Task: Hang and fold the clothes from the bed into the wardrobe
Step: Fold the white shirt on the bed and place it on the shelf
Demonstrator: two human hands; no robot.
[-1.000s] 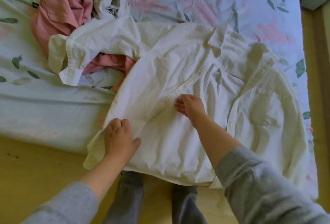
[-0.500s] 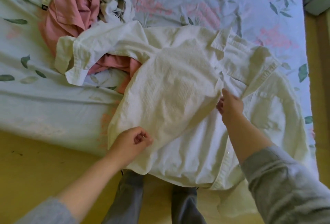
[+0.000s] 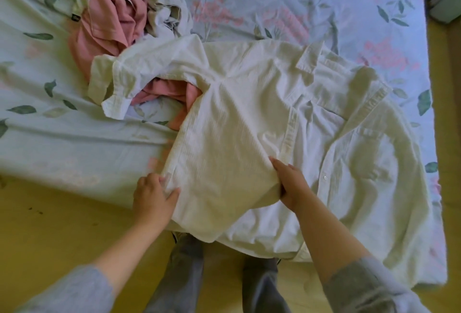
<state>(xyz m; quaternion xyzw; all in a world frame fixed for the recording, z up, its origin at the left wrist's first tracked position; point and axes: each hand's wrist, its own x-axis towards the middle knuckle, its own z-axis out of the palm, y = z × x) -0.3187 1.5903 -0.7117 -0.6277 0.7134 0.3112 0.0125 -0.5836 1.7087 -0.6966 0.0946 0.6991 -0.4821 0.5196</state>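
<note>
1. Directly below the camera, a white shirt (image 3: 249,118) lies spread on a bed (image 3: 74,143) covered with a pale floral sheet. Its hem hangs over the near edge of the mattress.
2. The left hand (image 3: 152,195) grips the left edge of the shirt's front panel. The thumb lies on top and the fingers are hidden under the cloth.
3. The right hand (image 3: 290,183) holds the same panel's other edge, beside the button strip. Its fingertips are tucked beneath the fabric and cannot be seen. The two hands are apart, with the panel stretched between them.
4. One shirt sleeve reaches left across a crumpled pink garment (image 3: 109,18), covering part of it.
5. A pale grey garment (image 3: 167,10) is bunched against the pink one, and its shape is hard to make out.
6. Grey trouser legs (image 3: 184,275) stand on a yellow floor (image 3: 50,232), with the feet cut off by the frame.
7. A pale object (image 3: 446,3) is cropped at the top right corner and cannot be identified.
</note>
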